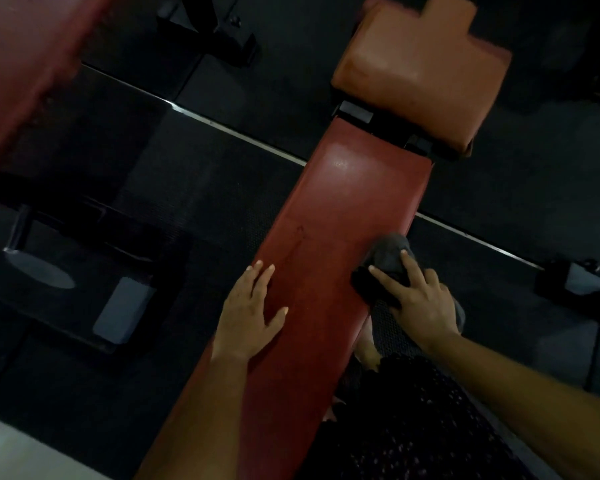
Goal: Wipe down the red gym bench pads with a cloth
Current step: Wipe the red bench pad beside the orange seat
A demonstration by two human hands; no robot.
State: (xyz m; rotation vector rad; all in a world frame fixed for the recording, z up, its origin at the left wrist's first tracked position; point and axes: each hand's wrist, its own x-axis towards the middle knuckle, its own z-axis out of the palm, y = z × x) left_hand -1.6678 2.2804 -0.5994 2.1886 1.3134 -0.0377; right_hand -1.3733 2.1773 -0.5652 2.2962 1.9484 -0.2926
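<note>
While the left grip (248, 310) lies flat, fingers straight and released, near the left edge of the long red pad (343, 202), which runs diagonally from the bottom centre toward the upper right of the frame, the right grip (418, 299) presses a dark cloth (387, 252) onto the pad's right edge at centre right, fingers spread straight, not clenched. A lighter seat pad (420, 74) lies beyond, top right.
</note>
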